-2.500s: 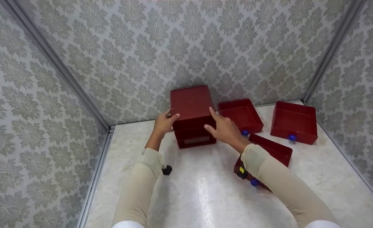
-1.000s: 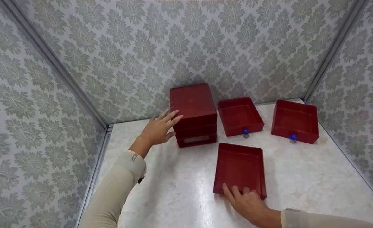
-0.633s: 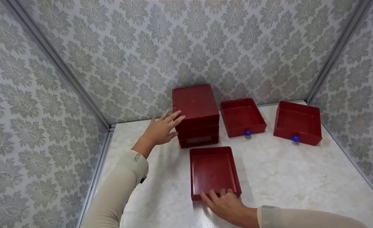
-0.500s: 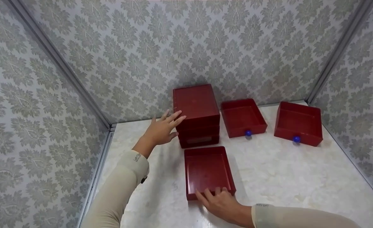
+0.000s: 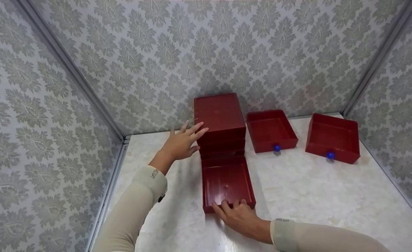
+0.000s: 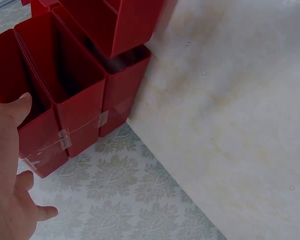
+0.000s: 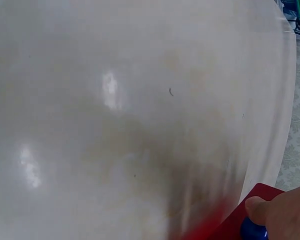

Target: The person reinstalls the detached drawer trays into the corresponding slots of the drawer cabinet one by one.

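A dark red drawer cabinet of stacked compartments stands against the back wall. My left hand rests at its upper left front edge, fingers stretched over the top, thumb by the side. In the left wrist view the compartments have open fronts and tape across their sides. My right hand grips the front wall of a red drawer, fingers over the rim. The drawer's far end is at the lowest compartment's mouth; how far inside is unclear. In the right wrist view the thumb lies by its blue knob.
Two more red drawers, one beside the cabinet and one farther right, lie on the pale tabletop, blue knobs facing forward. Patterned wall panels close off the back and both sides.
My right hand left the cabinet, took the drawer from the right, and slid it left, then back against the cabinet's lowest compartment. The left hand shifted on the cabinet edge, its fingers spreading over the top.
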### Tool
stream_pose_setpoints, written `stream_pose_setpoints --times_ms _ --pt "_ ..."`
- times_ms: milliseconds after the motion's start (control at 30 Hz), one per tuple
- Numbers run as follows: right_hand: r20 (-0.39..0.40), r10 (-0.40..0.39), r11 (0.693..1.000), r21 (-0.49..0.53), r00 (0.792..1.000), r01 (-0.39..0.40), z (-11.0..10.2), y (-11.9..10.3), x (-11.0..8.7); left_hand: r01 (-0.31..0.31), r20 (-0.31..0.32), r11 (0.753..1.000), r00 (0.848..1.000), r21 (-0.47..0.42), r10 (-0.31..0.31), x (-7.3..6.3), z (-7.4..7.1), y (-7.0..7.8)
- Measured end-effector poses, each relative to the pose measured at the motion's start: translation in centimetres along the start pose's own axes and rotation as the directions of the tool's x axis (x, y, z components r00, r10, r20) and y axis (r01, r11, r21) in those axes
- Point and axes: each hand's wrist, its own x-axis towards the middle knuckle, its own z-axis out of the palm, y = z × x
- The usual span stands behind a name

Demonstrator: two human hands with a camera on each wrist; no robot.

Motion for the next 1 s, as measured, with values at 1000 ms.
stream_pose_setpoints --times_ms 1000 --pt "0.018 0.097 0.995 -0.041 0.995 -0.096 5.7 3.1 3.9 0.014 -0.016 0.999 1.0 0.029 -0.013 0.2 0.3 0.1"
